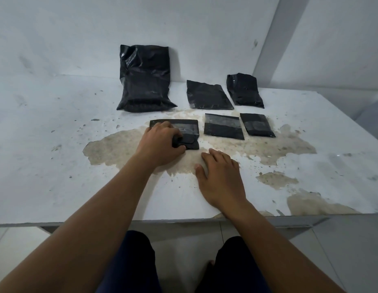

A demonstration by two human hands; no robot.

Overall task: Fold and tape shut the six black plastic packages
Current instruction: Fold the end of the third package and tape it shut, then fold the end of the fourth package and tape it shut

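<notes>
The left hand [162, 142] gripped the near-left package [184, 132] on the worktop [57, 176], thumb curled under its front fold. The right hand [219, 176] lay flat and empty beside it. Five other packages [224, 126] sat beyond.

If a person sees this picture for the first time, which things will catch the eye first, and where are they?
Six black packages stand out on the worn white table, the largest package leaning against the back wall. Nearest the person, the left hand grips the front-left package, while the right hand rests flat on the table beside it. A big patch of peeled paint spreads beneath the front row.
</notes>
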